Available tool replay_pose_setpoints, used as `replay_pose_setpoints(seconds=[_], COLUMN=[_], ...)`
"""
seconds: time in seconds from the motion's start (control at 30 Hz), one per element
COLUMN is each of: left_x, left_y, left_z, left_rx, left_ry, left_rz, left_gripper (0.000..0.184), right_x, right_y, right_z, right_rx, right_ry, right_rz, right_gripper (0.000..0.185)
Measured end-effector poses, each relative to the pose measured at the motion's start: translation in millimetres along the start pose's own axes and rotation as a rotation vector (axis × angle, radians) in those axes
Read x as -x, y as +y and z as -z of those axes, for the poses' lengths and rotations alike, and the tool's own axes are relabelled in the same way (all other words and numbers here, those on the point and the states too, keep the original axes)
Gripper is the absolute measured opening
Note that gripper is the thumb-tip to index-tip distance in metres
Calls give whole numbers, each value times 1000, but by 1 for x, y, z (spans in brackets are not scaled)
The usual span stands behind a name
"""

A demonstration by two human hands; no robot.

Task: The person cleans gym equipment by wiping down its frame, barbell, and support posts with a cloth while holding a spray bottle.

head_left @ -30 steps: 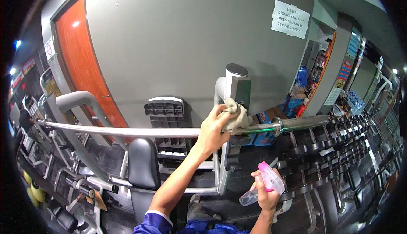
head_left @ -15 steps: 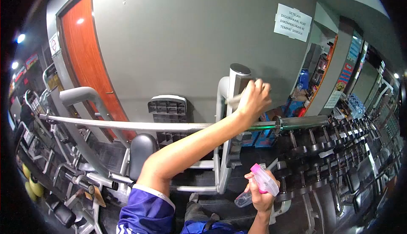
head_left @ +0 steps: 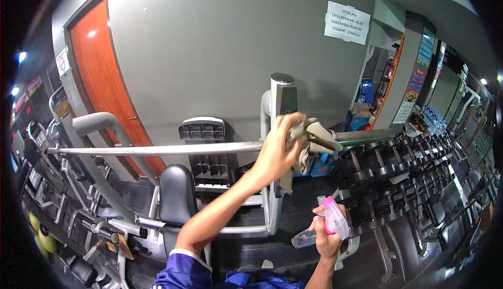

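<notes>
My left hand (head_left: pixel 279 151) is wrapped round a bunched beige cloth (head_left: pixel 315 138). It presses the cloth against the steel barbell (head_left: pixel 209 148), just beside the rack's right upright (head_left: pixel 285 97). Part of the cloth hangs below the bar, and the fingers partly cover it. Lower down on the right, my right hand (head_left: pixel 327 243) grips a spray bottle with a pink and white head (head_left: pixel 335 220). Its clear body tilts out to the left of the hand. The barbell lies across the rack, its thick right sleeve (head_left: pixel 364 136) reaching past the upright.
A black padded bench (head_left: pixel 176 194) stands below the bar. Dumbbells (head_left: pixel 385 168) fill a tiered rack at the right. Behind the bar are a grey wall (head_left: pixel 225 53), a black plastic stand (head_left: pixel 204 132) and an orange-brown door (head_left: pixel 107 69). Other gym machines crowd the left.
My left hand has come down from the upright's side onto the bar, bringing the cloth into fuller view. The right hand still holds the spray bottle. The camera view has shifted slightly.
</notes>
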State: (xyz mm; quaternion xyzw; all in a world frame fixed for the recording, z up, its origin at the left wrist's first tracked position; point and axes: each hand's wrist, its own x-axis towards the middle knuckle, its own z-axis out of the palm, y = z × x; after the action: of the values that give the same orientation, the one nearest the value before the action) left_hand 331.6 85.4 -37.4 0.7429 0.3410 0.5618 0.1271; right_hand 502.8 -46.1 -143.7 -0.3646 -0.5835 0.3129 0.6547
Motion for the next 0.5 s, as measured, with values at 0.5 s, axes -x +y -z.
replay_pose_setpoints(seconds=[0.5], left_x=[260], left_y=[66], left_z=[20], left_rx=[228], left_ry=[-248], left_rz=[200], left_gripper=[93], right_x=[83], right_y=[-60], right_z=[-54], right_rx=[398], right_ry=[-409], right_rz=[116], right_gripper=[50])
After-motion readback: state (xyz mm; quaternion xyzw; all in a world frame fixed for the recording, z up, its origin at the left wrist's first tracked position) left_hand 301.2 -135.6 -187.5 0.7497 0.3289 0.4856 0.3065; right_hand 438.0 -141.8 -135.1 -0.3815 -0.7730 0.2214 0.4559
